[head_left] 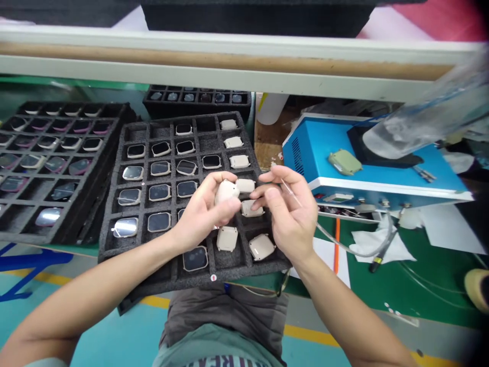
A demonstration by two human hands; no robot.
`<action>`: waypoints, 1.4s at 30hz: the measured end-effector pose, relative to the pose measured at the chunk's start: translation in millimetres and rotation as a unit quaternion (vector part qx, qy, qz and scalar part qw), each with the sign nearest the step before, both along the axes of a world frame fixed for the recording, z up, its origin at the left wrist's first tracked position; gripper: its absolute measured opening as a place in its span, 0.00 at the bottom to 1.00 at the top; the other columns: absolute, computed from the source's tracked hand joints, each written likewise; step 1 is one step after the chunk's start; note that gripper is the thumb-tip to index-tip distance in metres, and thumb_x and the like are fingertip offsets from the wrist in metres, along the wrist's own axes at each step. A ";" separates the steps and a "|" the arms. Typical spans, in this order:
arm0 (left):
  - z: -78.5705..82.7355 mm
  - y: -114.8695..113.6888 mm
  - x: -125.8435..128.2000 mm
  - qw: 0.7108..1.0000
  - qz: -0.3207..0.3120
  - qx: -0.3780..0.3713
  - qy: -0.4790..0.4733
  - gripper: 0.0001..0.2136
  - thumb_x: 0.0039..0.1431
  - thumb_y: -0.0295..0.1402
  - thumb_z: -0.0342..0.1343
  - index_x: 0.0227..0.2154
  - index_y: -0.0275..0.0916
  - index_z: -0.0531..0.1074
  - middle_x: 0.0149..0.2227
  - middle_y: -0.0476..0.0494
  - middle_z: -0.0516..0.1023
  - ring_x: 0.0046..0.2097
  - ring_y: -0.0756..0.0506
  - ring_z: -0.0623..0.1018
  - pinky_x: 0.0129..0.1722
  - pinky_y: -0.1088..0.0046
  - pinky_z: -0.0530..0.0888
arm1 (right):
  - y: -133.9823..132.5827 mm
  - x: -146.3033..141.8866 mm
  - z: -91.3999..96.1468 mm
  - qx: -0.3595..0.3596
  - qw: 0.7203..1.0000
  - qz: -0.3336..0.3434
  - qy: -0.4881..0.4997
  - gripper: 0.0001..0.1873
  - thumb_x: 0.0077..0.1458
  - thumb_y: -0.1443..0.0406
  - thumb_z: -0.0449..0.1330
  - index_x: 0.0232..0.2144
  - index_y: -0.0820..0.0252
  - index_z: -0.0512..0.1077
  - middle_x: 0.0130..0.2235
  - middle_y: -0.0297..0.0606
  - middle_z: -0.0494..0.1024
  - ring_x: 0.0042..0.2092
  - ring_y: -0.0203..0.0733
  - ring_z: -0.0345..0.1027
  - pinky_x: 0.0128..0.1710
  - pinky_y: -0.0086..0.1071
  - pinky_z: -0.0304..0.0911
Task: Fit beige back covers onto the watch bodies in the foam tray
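Observation:
My left hand point(206, 209) is closed on a cream smartwatch case point(226, 191), held above a black foam tray point(110, 244). To its right, my right hand point(292, 209) is closed around a thin, pale rod-like tool point(291, 192); its tip is too small to make out. A clear hose point(344, 248) trails from behind that hand across the bench. Beneath both hands the tray's compartments hold several watch bodies, some screen up like the dark-screened watch point(195, 258), others back up like the cream case point(262, 247) near the front right corner.
A second foam tray of watches point(61, 232) stands at left, another point(168, 109) behind. At right, a blue machine point(321, 148) carries a light-green watch case point(345, 162) and a clear cylinder point(397, 133). Tissue point(378, 239) and an orange stick point(336, 244) lie in front; a shelf edge point(244, 66) crosses above.

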State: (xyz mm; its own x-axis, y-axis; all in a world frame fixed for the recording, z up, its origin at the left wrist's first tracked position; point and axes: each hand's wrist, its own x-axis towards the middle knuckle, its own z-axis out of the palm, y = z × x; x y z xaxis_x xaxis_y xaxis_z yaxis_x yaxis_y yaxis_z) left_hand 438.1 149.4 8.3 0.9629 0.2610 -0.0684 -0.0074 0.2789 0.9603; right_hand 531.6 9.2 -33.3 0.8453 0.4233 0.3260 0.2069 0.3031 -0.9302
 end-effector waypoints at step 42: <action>-5.3 2.0 -1.2 0.997 0.068 0.027 -0.023 0.18 0.56 0.26 0.72 0.50 0.43 0.84 0.51 0.45 0.86 0.55 0.39 0.84 0.58 0.63 0.81 | -1.3 -6.1 -2.1 0.015 0.988 -0.050 -0.142 0.11 0.65 0.72 0.63 0.44 0.53 0.81 0.44 0.39 0.85 0.48 0.47 0.82 0.49 0.45 0.80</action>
State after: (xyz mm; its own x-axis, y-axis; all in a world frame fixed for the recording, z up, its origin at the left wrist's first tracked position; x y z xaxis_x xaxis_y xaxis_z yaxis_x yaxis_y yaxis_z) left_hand 436.9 151.5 2.9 0.9200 0.3919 -0.0077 -0.0853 0.2194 0.9719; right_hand 525.5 7.9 -35.4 0.7546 0.3288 0.5679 0.4890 0.2952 -0.8208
